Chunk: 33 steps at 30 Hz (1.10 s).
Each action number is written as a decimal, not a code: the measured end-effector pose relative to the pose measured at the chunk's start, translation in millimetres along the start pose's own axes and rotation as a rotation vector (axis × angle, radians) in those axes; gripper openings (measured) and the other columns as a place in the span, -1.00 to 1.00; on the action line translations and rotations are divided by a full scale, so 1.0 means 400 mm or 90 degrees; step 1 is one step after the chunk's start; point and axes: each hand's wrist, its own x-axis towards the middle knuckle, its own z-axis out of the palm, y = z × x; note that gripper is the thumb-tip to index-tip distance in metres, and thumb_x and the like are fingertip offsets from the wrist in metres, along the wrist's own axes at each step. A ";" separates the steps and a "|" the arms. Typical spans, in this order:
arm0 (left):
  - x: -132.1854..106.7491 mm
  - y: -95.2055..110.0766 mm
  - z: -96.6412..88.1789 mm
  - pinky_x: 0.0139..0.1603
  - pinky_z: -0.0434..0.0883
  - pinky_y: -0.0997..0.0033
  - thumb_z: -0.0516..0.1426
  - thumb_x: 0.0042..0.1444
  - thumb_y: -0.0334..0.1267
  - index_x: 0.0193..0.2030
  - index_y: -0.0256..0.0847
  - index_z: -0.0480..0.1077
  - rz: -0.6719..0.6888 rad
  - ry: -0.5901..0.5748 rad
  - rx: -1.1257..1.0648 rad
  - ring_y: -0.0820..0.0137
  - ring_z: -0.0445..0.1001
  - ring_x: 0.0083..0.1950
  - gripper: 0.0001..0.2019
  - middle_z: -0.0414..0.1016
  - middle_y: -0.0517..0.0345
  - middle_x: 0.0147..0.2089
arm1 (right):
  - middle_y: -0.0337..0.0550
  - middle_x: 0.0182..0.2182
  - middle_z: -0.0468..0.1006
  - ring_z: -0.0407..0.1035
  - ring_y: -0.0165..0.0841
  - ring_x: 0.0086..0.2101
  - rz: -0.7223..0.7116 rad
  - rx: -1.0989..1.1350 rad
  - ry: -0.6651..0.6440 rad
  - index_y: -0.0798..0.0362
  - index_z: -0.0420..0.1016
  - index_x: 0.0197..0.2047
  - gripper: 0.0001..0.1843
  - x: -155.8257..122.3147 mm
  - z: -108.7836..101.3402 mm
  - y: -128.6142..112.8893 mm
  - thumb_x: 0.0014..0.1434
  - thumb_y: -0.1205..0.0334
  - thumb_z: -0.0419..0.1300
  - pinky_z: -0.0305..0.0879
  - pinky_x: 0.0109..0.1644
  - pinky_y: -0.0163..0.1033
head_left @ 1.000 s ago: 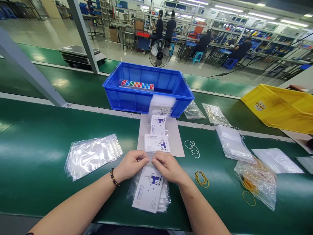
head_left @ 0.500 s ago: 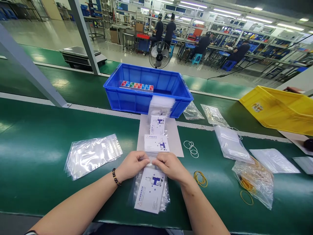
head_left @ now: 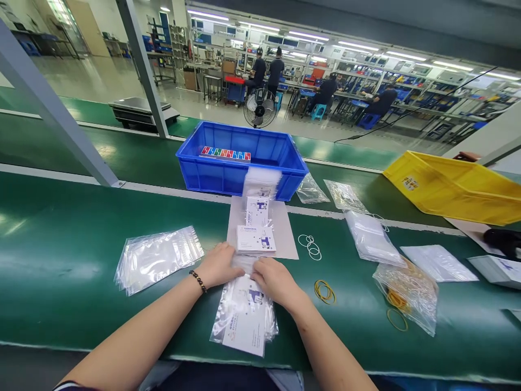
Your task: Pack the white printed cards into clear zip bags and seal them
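A printed white booklet point(head_left: 247, 331) lies near the table's front edge, on or partly inside clear plastic zip bags point(head_left: 222, 323). At the upper end of these bags, my left hand point(head_left: 220, 266) has its fingers curled and its thumb on the plastic. My right hand point(head_left: 275, 279) pinches the same end from the other side, thumb close to the left one. Just beyond my fingers sits a stack of booklets point(head_left: 255, 240). Another bagged booklet point(head_left: 257, 210) lies behind it, followed by a pile of filled bags point(head_left: 262, 183) leaning on the blue bin.
A blue bin point(head_left: 240, 176) stands behind, a yellow bin point(head_left: 451, 190) at right. Flat clear bags point(head_left: 158, 260) lie left. White rings point(head_left: 312, 250), rubber bands point(head_left: 324, 292) and a bag of bands point(head_left: 407, 298) lie right. A metal post point(head_left: 77, 103) rises at left.
My hands have moved slightly apart along the bag's upper end, and the left fingers now reach farther forward. Clear plastic now covers more of the front booklet's top. The camera view has shifted.
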 end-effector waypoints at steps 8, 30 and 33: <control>0.003 0.014 -0.006 -0.17 0.26 0.28 0.15 -0.21 -0.07 -0.33 -0.24 0.33 0.013 -0.055 0.019 0.11 0.34 -0.11 -0.68 0.38 -0.05 -0.21 | 0.04 -0.11 0.34 0.23 -0.15 -0.10 0.099 0.063 0.059 0.12 0.35 -0.10 -0.58 -0.012 -0.005 0.008 -0.05 0.14 0.19 0.17 -0.10 -0.13; -0.149 0.057 0.041 -0.21 0.34 0.36 0.20 -0.11 -0.17 -0.29 -0.28 0.40 0.025 0.116 -0.839 0.32 0.41 -0.27 -0.74 0.47 0.07 -0.31 | -0.24 -0.42 0.28 0.21 -0.44 -0.40 -0.121 0.281 0.092 0.09 0.28 -0.55 -0.91 -0.066 -0.146 -0.051 -0.06 0.41 0.10 0.14 -0.34 -0.35; -0.158 0.073 0.030 -0.21 0.31 0.41 0.16 -0.06 -0.17 -0.37 -0.27 0.42 0.143 0.235 -0.734 0.34 0.37 -0.26 -0.80 0.45 0.08 -0.33 | -0.21 -0.35 0.30 0.25 -0.40 -0.33 -0.133 0.368 0.213 0.06 0.34 -0.50 -0.93 -0.100 -0.142 -0.063 -0.04 0.40 0.11 0.19 -0.25 -0.31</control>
